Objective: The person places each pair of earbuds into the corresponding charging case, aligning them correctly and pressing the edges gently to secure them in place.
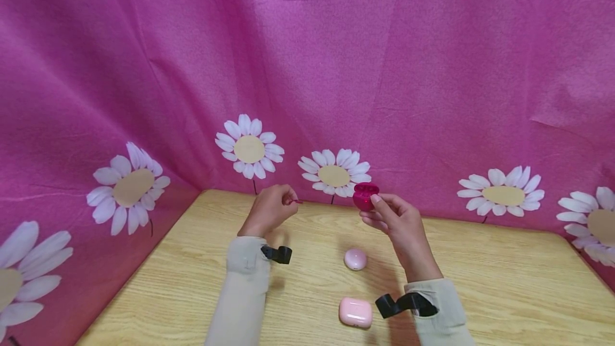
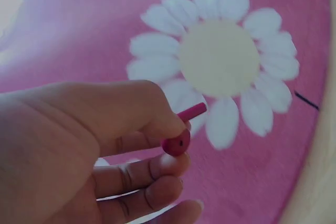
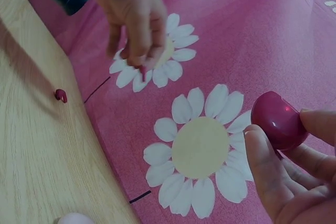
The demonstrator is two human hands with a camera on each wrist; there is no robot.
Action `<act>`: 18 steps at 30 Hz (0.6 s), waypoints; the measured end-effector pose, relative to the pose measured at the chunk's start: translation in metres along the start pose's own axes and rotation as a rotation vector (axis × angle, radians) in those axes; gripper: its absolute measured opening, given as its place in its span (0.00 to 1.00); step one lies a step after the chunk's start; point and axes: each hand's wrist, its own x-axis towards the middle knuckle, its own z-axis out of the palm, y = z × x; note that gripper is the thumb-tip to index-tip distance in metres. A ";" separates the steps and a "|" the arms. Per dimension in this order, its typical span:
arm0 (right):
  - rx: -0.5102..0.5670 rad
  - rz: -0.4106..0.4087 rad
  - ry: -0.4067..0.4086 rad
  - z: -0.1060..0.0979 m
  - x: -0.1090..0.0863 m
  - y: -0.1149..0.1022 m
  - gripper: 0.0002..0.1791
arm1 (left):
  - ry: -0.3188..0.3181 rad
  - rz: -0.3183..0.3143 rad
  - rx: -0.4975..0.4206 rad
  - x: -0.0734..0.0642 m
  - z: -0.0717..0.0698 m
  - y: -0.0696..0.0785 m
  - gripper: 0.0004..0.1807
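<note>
My left hand (image 1: pixel 270 208) pinches a dark pink earbud (image 2: pixel 177 143) between thumb and fingers, its stem pointing away from the palm. To the right, my right hand (image 1: pixel 400 226) holds a round, glossy dark pink earbud case (image 1: pixel 363 201) above the table, its lid standing open. The right wrist view shows the rounded outside of that case, gripped between thumb and fingers. A second dark pink earbud (image 3: pixel 61 96) lies on the table near the back edge; in the head view my left hand hides that spot.
A round pale pink case (image 1: pixel 355 259) sits on the wooden table (image 1: pixel 158 292) below my right hand. Nearer to me lies a pink rounded rectangular case (image 1: pixel 355 312). A magenta cloth (image 1: pixel 413 79) with daisies hangs behind and beside the table.
</note>
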 end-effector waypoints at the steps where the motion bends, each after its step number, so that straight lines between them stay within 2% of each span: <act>1: 0.004 -0.001 -0.001 0.000 0.000 0.000 0.23 | 0.012 0.017 -0.003 0.000 -0.001 0.003 0.03; 10: 0.038 0.004 -0.025 0.000 0.000 0.001 0.23 | 0.093 0.127 -0.001 -0.001 -0.003 0.029 0.04; 18: 0.008 0.014 -0.022 0.001 -0.001 -0.001 0.23 | 0.100 0.200 -0.041 -0.003 -0.002 0.046 0.06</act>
